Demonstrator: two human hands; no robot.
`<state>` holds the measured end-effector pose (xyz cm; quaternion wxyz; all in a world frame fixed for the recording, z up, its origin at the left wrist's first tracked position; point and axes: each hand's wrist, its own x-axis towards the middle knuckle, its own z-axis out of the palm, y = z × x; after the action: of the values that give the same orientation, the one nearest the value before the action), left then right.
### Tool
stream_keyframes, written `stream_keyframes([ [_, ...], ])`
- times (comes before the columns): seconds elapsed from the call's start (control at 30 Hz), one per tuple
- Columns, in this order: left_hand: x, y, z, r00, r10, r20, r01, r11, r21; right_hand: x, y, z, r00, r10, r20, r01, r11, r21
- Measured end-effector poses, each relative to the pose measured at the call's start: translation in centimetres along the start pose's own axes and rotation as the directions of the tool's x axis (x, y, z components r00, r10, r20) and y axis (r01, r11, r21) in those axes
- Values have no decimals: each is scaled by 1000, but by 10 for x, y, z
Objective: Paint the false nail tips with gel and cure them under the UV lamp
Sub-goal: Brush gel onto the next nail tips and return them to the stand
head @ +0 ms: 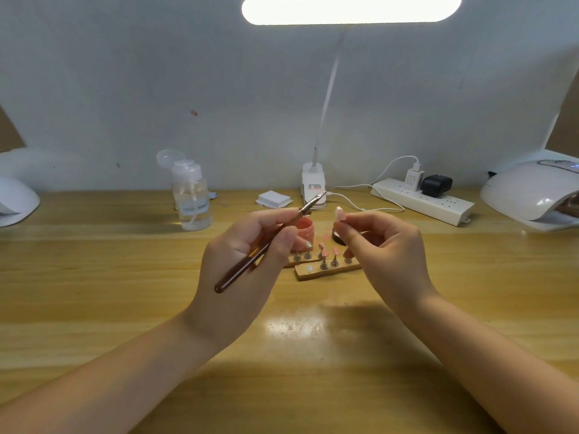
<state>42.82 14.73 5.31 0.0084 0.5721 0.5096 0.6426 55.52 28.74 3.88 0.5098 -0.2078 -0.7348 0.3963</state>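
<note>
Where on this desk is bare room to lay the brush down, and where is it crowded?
Bare wood lies left of the left hand, in front of the pump bottle. More lies between the right hand and the UV lamp, below the power strip. Crowded: behind both hands, around the nail stands and pink jar.

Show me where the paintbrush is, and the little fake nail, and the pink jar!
paintbrush (247, 264), head view, middle of the dark wooden handle.
fake nail (340, 213), head view, its pale rounded surface above the fingertips.
pink jar (305, 227), head view, its side wall.
</note>
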Motion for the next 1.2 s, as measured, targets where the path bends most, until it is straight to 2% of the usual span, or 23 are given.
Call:
stream_keyframes([
  [0.2,0,1,0,986,123,116,-134,986,99,-1,-5,2,1000,-6,0,6,996,88],
  [0.3,-2,1,1,978,166,126,-182,974,136,-1,-5,2,1000,-1,-1,1,995,102],
  [0.73,-5,3,1,999,20,25,-21,999,31,-3,-4,3,1000,5,24,-7,995,98],
  [0.9,-4,2,2,998,-18,60,14,998,57,-2,-4,3,1000,5,19,-6,996,92],
  [1.03,-2,4,0,998,-22,51,23,1000,-12,-3,-3,3,1000,17,22,-19,996,90],
  [1.2,-4,11,1,997,-73,28,70,994,84,-2,-2,3,1000,1,13,-2,998,60],
])
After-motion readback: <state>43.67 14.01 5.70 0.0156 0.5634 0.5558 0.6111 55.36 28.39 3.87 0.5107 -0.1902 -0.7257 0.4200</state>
